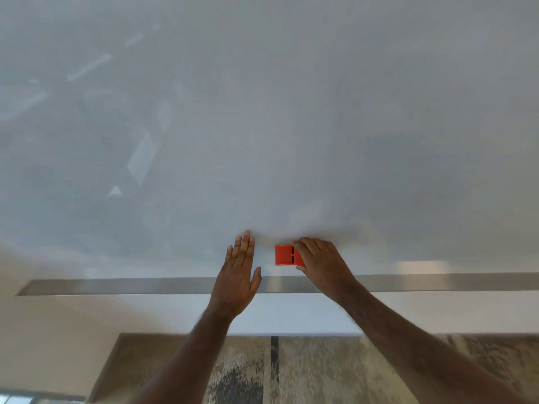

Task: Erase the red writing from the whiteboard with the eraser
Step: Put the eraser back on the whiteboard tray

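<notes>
A large whiteboard (262, 112) fills the upper part of the view; I see no red writing on it, only pale reflections. A red rectangular eraser (283, 254) is pressed flat against the board low down, just above the metal tray. My right hand (320, 262) grips the eraser's right end, fingers curled over it. My left hand (237, 275) rests flat against the board a little left of the eraser, fingers straight and together, holding nothing.
A long metal tray (116, 285) runs along the whiteboard's lower edge. Below it are a white panel (291, 316), a beige wall (58, 330) at the left, and patterned carpet (320, 374) at the bottom.
</notes>
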